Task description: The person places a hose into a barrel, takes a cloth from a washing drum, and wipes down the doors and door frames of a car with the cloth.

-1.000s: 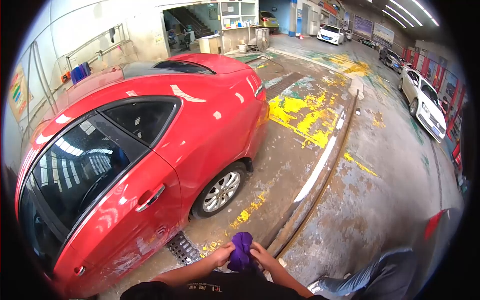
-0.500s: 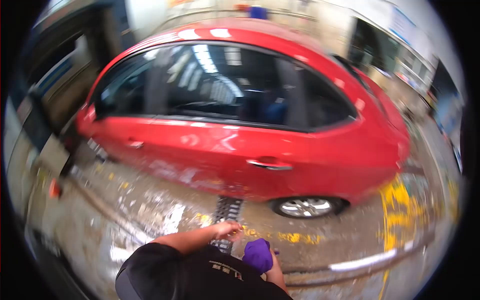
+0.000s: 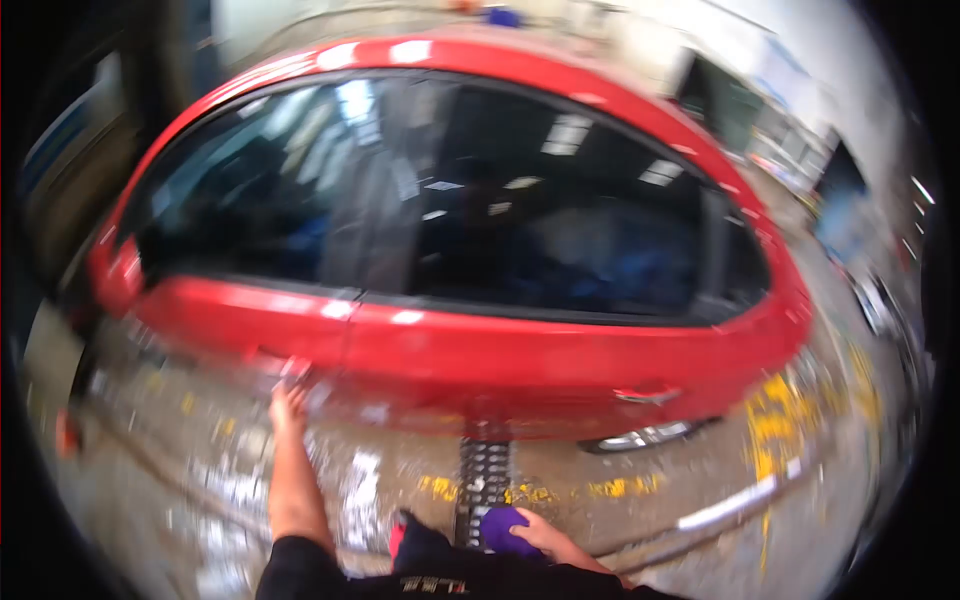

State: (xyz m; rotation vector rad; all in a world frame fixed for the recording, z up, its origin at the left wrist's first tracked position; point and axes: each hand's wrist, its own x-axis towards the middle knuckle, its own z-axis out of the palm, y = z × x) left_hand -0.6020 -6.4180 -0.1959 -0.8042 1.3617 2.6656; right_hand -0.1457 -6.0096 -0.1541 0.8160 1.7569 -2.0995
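A red car (image 3: 520,375) stands side-on in front of me, its paint and windows shiny. My left hand (image 3: 288,402) reaches out to the front door handle (image 3: 272,362). Motion blur smears its fingers, so whether they grip or only touch the handle is unclear. Close to my body, my right hand (image 3: 537,530) is closed on a bunched purple cloth (image 3: 500,530). Further right on the car is the rear door handle (image 3: 647,396), with nobody's hand on it.
Under the car and my feet is a wet floor (image 3: 400,490) with worn yellow paint. A dark slotted drain grate (image 3: 484,480) crosses it. Part of the rear wheel (image 3: 650,437) shows below the body. An orange object (image 3: 67,432) stands at the far left.
My left hand has moved from near my body out to the front door handle. I am closer to the car and its front door. The purple cloth stays in my right hand.
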